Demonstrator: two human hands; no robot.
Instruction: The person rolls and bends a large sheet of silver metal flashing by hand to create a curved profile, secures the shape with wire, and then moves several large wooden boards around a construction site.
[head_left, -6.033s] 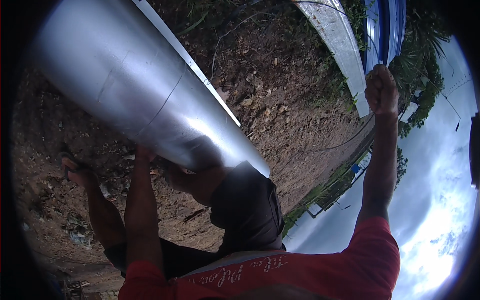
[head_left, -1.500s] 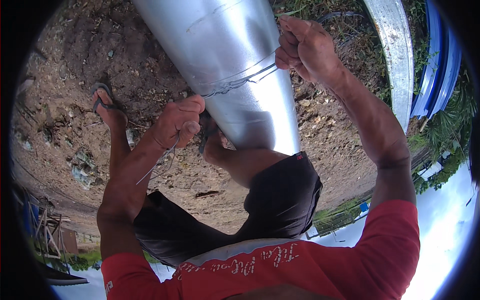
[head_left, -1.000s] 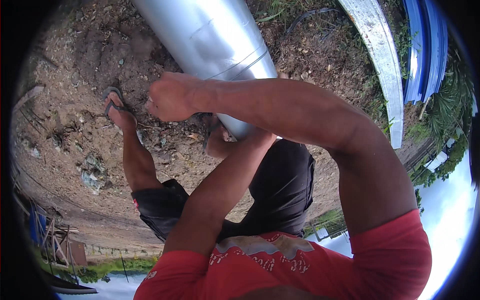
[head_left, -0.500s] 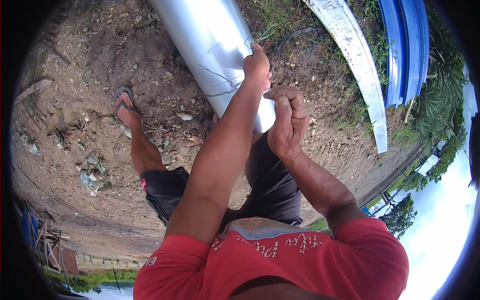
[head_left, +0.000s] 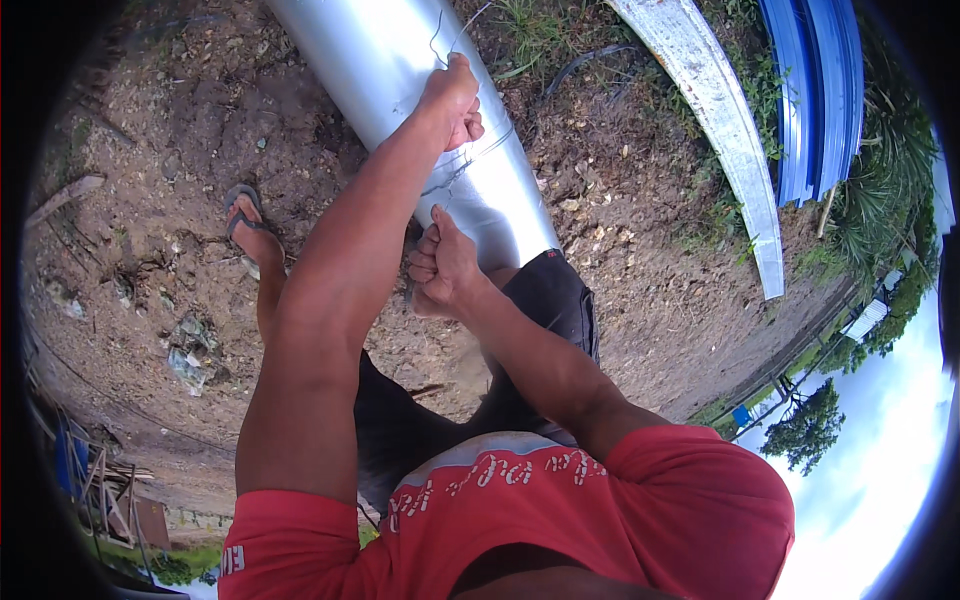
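Note:
A roll of silver sheet metal (head_left: 350, 60) slants from the top of the view down to my right leg. Thin wire (head_left: 492, 147) crosses it as a band, with a twisted length trailing toward my right hand. My left hand (head_left: 453, 102) is closed over the roll, with loose wire ends sticking up out of the fist. Nearer to me, my right hand (head_left: 445, 262) is a fist beside the roll's near part. The wire's trailing length runs to its thumb side, and the fist appears closed on it.
To the right lie a long pale metal strip (head_left: 715, 110) and blue ribbed sheets (head_left: 812, 100) among plants. Crumpled plastic (head_left: 190, 352) and a stick (head_left: 65, 197) are on the dirt at left. My sandalled foot (head_left: 243, 210) stands left of the roll.
My left hand has moved up and left along the roll. My right hand has swung left and down, from the roll's right side to below the wire. The roll has shifted slightly.

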